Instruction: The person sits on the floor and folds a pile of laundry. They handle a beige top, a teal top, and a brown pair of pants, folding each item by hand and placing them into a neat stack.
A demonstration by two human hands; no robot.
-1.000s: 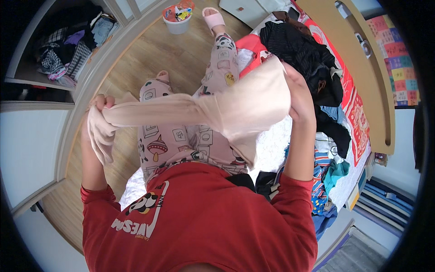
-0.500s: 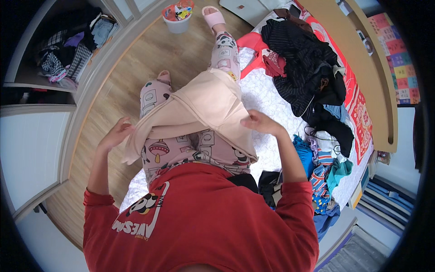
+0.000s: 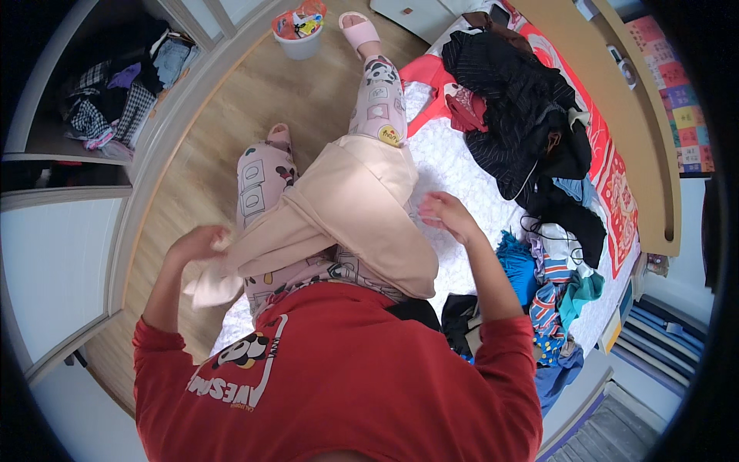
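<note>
A beige, soft-looking garment (image 3: 350,196) lies loosely folded across my thighs, over pink patterned trousers (image 3: 258,181). One narrow part of it crosses to the left, and its pale end hangs blurred beside my left thigh. My left hand (image 3: 198,243) is at that end, fingers curved and thumb apart; motion smears it a little, and I see no firm grip on the cloth. On the other side, my right hand (image 3: 449,215) hovers over the bed just off the garment's right edge. Its fingers are apart and hold nothing.
The bed's white sheet (image 3: 446,165) carries a heap of dark clothes (image 3: 512,108) and several colourful garments (image 3: 550,285) to my right. A white bin with an orange liner (image 3: 299,42) stands on the wooden floor. At left, an open wardrobe (image 3: 108,150) holds clothes.
The beige garment has shifted, with its right part lower and rounder and its left end swung down and left. Both hands have moved slightly; the right has come off the cloth.
</note>
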